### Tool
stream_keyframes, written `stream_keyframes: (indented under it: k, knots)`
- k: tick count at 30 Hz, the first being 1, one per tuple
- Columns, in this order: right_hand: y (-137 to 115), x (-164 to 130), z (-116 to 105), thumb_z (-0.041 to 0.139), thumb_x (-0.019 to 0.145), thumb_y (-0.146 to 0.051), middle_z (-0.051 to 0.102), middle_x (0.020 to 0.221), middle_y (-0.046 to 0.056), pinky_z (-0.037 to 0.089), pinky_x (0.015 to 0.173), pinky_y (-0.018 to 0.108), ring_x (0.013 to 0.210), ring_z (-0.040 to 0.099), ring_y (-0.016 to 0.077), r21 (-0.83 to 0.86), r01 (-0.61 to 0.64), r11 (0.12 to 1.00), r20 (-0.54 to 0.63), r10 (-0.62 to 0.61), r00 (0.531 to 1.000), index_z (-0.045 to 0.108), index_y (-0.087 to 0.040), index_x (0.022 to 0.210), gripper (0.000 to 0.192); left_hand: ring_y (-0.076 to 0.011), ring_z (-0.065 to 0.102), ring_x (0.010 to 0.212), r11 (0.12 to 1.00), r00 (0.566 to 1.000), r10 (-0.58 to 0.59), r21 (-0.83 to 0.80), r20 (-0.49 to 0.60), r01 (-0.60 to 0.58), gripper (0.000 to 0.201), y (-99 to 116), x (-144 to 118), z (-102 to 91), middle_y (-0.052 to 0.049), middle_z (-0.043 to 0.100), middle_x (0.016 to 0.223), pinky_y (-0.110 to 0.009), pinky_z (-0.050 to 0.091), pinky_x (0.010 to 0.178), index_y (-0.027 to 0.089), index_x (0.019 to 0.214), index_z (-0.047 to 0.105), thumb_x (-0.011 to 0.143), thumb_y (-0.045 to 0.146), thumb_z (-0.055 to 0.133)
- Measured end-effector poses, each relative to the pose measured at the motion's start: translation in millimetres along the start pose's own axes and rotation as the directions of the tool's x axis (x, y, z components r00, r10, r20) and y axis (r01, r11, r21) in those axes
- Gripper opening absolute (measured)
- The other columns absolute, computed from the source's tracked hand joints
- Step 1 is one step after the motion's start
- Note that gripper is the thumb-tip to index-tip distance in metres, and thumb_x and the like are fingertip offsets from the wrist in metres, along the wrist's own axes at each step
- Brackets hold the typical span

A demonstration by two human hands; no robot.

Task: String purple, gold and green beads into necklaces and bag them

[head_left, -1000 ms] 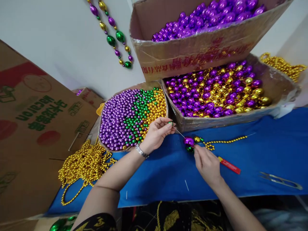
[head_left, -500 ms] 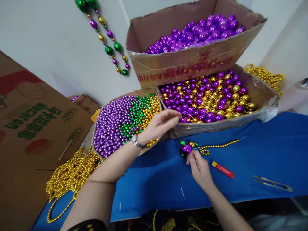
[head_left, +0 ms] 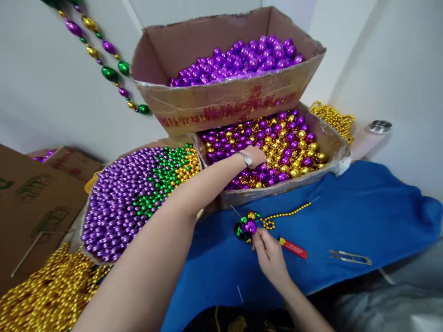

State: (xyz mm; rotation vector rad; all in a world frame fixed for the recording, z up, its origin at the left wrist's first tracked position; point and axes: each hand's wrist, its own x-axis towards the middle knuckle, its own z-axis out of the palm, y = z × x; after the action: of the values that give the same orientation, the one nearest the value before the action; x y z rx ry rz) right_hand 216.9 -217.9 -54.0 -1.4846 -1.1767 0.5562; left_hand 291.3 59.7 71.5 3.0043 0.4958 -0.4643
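Note:
My left hand (head_left: pixel 256 157), with a watch on its wrist, reaches down into the box of purple and gold beads (head_left: pixel 294 133). Its fingertips are hidden among the beads, so I cannot tell whether they grip one. Over the blue cloth, my right hand (head_left: pixel 268 246) is closed in a pinch at a bead string (head_left: pixel 249 226). Large purple and green beads cluster beside its fingertips, with smaller green and gold ones around them. A thin pale wire or thread end (head_left: pixel 236 210) sticks out from the cluster. A gold bead chain (head_left: pixel 290 212) trails off to the right.
Above stands a box of purple beads (head_left: pixel 242 57); at left, a box of small purple, green and gold beads (head_left: pixel 117 198). A red lighter-like object (head_left: pixel 294 248) and thread snips (head_left: pixel 349 257) lie on the blue cloth (head_left: pixel 377 207). Gold bead strands (head_left: pixel 44 286) pile at lower left.
My left hand has moved from above the bead cluster into the box of purple and gold beads. My right hand keeps its pinch on the bead string. The view has shifted right.

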Motion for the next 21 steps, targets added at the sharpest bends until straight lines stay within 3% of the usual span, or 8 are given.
stream_keyframes:
  k: [2,5,7,8,11,14,17,21]
  knots:
    - [1,2,-2,0.041,0.100,-0.030,0.058,0.063,-0.003,0.043,0.056,0.019,0.057,0.057,0.0097,-0.025,0.022,0.999,-0.014,-0.022,1.000,0.060,-0.020,0.087,0.025,-0.0322,0.052,0.097,0.997,0.998,-0.002,-0.073,-0.064,-0.003,0.033,-14,-19,-0.9,-0.012,0.063,0.075,-0.043,0.040,0.084,0.017,0.082,0.072,0.053,0.002,0.072]
    - [0,5,-3,0.044,0.099,-0.029,0.063,0.066,-0.002,0.045,0.056,0.019,0.057,0.060,0.0103,-0.083,0.092,0.992,-0.062,-0.097,0.993,0.063,-0.020,0.093,0.022,-0.0235,0.055,0.083,0.920,0.949,-0.017,-0.377,-0.316,-0.109,0.025,-33,-73,-3.9,-0.007,0.060,0.072,-0.038,0.042,0.080,0.016,0.082,0.067,0.060,0.017,0.079]
    - [-5,7,-3,0.045,0.098,-0.027,0.067,0.072,-0.001,0.047,0.058,0.020,0.059,0.063,0.0108,-0.136,0.142,0.981,-0.095,-0.155,0.983,0.064,-0.020,0.096,0.020,-0.0180,0.058,0.080,0.728,0.884,-0.109,-0.642,-0.454,-0.240,0.029,-37,-120,0.7,-0.006,0.062,0.081,-0.033,0.045,0.078,0.015,0.090,0.064,0.067,0.025,0.077]
    - [-8,8,-3,0.046,0.098,-0.026,0.069,0.075,0.000,0.048,0.059,0.020,0.060,0.064,0.0110,-0.163,0.164,0.973,-0.105,-0.182,0.978,0.064,-0.020,0.096,0.019,-0.0161,0.060,0.081,0.575,0.862,-0.183,-0.762,-0.474,-0.297,0.032,-35,-145,6.4,-0.006,0.064,0.087,-0.031,0.047,0.077,0.015,0.097,0.062,0.071,0.028,0.076]
    - [-18,10,1,0.047,0.097,-0.022,0.071,0.079,0.001,0.051,0.063,0.020,0.063,0.067,0.0116,-0.246,0.241,0.939,-0.102,-0.273,0.957,0.063,-0.019,0.097,0.017,-0.0139,0.065,0.084,0.075,0.835,-0.385,-0.915,-0.394,-0.397,0.040,-20,-209,35.8,-0.005,0.066,0.100,-0.027,0.051,0.074,0.018,0.112,0.058,0.076,0.029,0.074]
    - [-24,12,8,0.049,0.096,-0.021,0.073,0.081,0.003,0.053,0.066,0.021,0.067,0.069,0.0132,-0.335,0.338,0.879,-0.082,-0.384,0.920,0.063,-0.018,0.097,0.015,-0.0149,0.068,0.087,-0.246,0.833,-0.476,-0.866,-0.283,-0.435,0.042,-3,-251,70.0,-0.006,0.068,0.104,-0.025,0.054,0.076,0.020,0.114,0.060,0.076,0.028,0.075]
    - [-25,14,14,0.051,0.095,-0.020,0.074,0.086,0.005,0.054,0.071,0.023,0.072,0.070,0.0148,-0.395,0.402,0.826,-0.058,-0.459,0.886,0.064,-0.017,0.099,0.014,-0.0149,0.068,0.085,-0.394,0.842,-0.492,-0.806,-0.220,-0.441,0.044,6,-273,94.5,-0.007,0.068,0.107,-0.023,0.053,0.071,0.019,0.115,0.064,0.073,0.025,0.077]
    - [-26,14,17,0.052,0.094,-0.019,0.073,0.087,0.005,0.055,0.072,0.024,0.076,0.071,0.0154,-0.430,0.448,0.784,-0.020,-0.504,0.863,0.064,-0.017,0.101,0.014,-0.0116,0.062,0.075,-0.452,0.844,-0.488,-0.763,-0.222,-0.463,0.043,6,-289,110.3,-0.007,0.067,0.102,-0.021,0.048,0.061,0.017,0.114,0.066,0.072,0.022,0.075]
